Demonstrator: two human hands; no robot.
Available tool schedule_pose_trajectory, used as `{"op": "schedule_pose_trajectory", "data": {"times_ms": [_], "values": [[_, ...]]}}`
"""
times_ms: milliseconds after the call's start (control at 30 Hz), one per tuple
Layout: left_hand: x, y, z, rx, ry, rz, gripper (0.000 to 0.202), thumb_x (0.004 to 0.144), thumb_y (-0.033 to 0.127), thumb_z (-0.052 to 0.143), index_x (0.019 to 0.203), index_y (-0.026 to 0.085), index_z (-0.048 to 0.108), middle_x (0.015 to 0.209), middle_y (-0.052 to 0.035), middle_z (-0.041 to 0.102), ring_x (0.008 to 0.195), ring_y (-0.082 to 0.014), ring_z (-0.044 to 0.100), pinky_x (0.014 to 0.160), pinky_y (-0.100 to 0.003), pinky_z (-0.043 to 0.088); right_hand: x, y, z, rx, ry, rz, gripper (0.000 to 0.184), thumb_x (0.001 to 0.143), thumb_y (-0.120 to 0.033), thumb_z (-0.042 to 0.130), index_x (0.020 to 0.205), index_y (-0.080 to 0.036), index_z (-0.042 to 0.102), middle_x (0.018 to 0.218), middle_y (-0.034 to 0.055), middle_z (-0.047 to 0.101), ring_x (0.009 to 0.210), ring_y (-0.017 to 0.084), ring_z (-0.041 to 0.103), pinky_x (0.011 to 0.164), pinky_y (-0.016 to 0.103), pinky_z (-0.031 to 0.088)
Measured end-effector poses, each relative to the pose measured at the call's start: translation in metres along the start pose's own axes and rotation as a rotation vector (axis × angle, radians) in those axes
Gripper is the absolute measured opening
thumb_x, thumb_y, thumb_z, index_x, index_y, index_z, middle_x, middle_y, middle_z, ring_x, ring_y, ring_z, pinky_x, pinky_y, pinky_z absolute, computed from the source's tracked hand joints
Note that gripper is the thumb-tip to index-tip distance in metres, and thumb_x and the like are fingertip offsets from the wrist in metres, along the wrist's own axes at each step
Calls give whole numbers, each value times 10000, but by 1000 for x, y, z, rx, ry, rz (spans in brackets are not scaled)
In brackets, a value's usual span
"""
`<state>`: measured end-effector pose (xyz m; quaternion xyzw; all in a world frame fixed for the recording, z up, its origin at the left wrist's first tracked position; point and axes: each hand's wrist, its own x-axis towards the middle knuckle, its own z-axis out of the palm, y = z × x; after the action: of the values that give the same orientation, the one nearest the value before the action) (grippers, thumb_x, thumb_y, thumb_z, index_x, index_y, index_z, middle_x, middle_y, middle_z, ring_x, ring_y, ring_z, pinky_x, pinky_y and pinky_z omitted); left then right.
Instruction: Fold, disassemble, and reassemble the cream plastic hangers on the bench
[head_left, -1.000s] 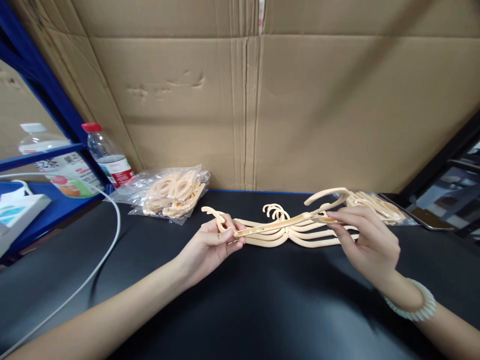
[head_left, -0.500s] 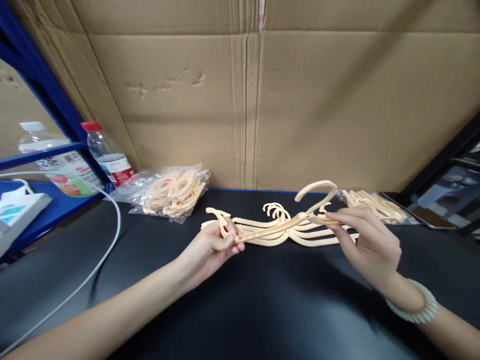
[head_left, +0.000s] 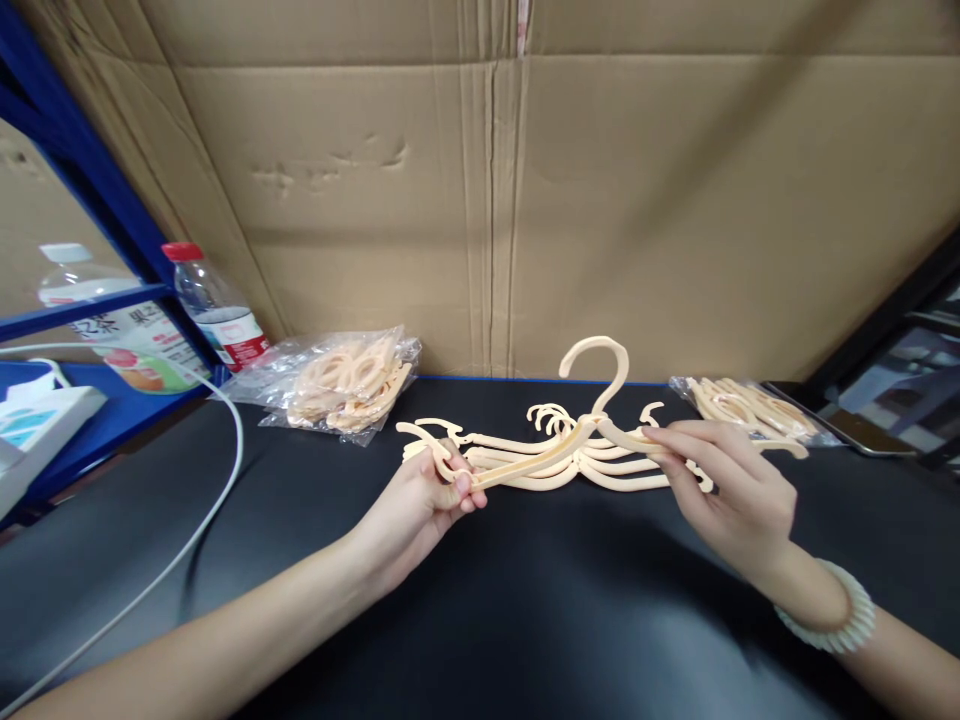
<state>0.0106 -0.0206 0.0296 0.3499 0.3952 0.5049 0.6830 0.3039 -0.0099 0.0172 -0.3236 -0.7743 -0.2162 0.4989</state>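
Both hands hold one cream plastic hanger (head_left: 592,400) just above the black table (head_left: 480,620). My left hand (head_left: 420,505) pinches its left arm end, fingers closed. My right hand (head_left: 731,490), with a pale bead bracelet on the wrist, grips its right arm. The hook stands up at the middle. Right behind it lies a stack of several matching hangers (head_left: 600,472) flat on the table.
A clear bag of cream plastic parts (head_left: 341,385) lies at the back left, a second such bag (head_left: 750,408) at the back right. A red-capped water bottle (head_left: 214,305) stands by the blue shelf (head_left: 82,305). A white cable (head_left: 202,500) crosses the left. Cardboard (head_left: 487,200) walls the back.
The hanger has turned in my hands: its hook swung from the right side up to the middle and now stands upright. Both hands stayed nearly in place.
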Motion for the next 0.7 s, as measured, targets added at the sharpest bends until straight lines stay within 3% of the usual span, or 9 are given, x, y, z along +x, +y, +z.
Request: {"op": "schedule_pose_trajectory", "data": {"times_ms": [167, 433, 700], "values": [[0, 2, 1, 1, 78, -1, 192, 692, -49, 633, 647, 121, 554, 660, -3, 598, 558, -86, 613, 534, -140, 528, -3, 7, -6, -118, -82, -91, 428, 814, -67, 642, 1203, -242, 609, 905, 57, 698, 751, 189, 652, 675, 320, 524], [3, 1, 4, -67, 230, 75, 307, 761, -143, 486, 627, 125, 550, 651, -3, 612, 605, -92, 661, 630, -158, 581, -2, -1, -10, -269, -168, -185, 405, 797, -96, 684, 1187, -179, 616, 903, 59, 722, 726, 173, 669, 645, 291, 495], [2, -2, 4, -130, 199, 91, 292, 782, -118, 543, 638, 136, 538, 745, -34, 681, 799, -151, 723, 778, -199, 588, -1, -5, -7, -233, -233, -50, 241, 869, -133, 608, 1104, -181, 629, 873, 32, 713, 655, 139, 642, 586, 264, 463]]}}
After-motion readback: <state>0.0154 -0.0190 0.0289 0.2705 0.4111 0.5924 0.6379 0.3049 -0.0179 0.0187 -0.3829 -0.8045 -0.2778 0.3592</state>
